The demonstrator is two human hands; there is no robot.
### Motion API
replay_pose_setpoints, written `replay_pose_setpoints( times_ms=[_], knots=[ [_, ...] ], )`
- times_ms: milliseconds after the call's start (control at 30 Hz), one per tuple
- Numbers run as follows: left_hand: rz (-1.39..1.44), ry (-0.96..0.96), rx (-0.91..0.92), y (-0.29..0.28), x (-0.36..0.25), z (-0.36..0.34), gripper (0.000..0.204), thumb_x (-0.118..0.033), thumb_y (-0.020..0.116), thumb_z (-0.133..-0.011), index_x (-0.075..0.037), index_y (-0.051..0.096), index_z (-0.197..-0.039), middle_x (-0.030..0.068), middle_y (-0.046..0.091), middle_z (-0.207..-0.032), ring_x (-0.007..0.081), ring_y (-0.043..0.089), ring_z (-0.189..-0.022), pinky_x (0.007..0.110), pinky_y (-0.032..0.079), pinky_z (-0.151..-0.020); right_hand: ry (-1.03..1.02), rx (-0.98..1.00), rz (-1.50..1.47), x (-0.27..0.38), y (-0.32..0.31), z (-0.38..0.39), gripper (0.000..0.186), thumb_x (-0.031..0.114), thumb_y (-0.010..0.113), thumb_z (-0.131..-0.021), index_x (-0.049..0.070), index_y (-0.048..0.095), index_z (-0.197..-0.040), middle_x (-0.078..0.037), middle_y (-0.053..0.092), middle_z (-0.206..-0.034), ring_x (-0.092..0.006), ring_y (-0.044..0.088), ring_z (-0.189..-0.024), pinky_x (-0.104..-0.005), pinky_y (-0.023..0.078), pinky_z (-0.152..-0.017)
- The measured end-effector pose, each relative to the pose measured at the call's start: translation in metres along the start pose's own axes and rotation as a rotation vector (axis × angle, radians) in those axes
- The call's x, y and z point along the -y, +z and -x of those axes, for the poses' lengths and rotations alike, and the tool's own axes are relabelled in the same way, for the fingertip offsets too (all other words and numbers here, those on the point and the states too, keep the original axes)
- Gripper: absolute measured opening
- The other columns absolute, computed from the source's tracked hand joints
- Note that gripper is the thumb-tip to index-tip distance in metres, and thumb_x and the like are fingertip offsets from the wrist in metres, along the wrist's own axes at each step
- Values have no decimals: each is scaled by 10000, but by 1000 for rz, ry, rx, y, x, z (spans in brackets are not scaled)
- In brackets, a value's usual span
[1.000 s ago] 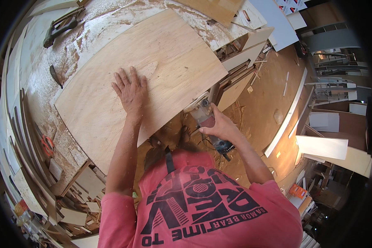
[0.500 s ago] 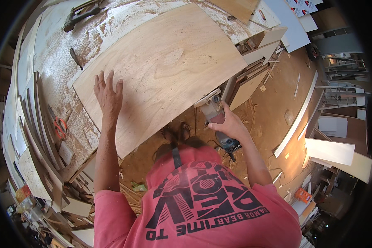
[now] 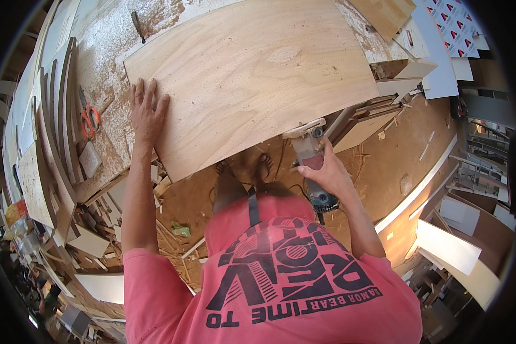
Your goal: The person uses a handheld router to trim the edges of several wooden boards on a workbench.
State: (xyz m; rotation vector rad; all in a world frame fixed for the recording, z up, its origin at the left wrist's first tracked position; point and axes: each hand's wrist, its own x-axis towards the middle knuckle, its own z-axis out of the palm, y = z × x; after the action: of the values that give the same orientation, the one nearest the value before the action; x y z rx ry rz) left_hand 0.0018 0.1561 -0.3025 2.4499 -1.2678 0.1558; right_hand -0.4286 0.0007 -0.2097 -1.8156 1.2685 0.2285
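Observation:
A light-brown wooden panel point(image 3: 252, 80) lies on the dusty workbench, its near edge facing me. Flat on the panel's left end rests my left hand point(image 3: 148, 114), fingers stretched out and a little apart. My right hand point(image 3: 329, 174) is wrapped round the body of a trim router point(image 3: 309, 150), a small power tool with a dark lower end. The router's pale base meets the panel's near edge, right of the middle; its bit is hidden. Orange-handled scissors point(image 3: 90, 121) lie on the bench left of my left hand.
Curved wooden strips point(image 3: 51, 114) stand along the bench's left side. A dark slim tool point(image 3: 137, 27) lies beyond the panel. Boards point(image 3: 361, 126) are stacked below its right end. Offcuts point(image 3: 160, 235) litter the floor at left. White boards point(image 3: 448, 246) stand at right.
My left hand has come down onto the panel's left end, nearer to me. The router stays at the near edge in my right hand. The whole view has shifted.

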Motion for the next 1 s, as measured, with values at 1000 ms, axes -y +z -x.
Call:
replay_pose_setpoints(
  times_ms=[1000],
  knots=[
    [198, -39, -38, 6, -10, 0, 647, -511, 552, -919, -133, 483, -1440, 245, 273, -1564, 410, 141, -1485, 459, 190, -1197, 15, 13, 41, 138, 214, 81, 1119, 460, 783, -683, -57, 214, -1496, -346, 456, -1392, -445, 492, -1287, -453, 412, -1064]
  ],
)
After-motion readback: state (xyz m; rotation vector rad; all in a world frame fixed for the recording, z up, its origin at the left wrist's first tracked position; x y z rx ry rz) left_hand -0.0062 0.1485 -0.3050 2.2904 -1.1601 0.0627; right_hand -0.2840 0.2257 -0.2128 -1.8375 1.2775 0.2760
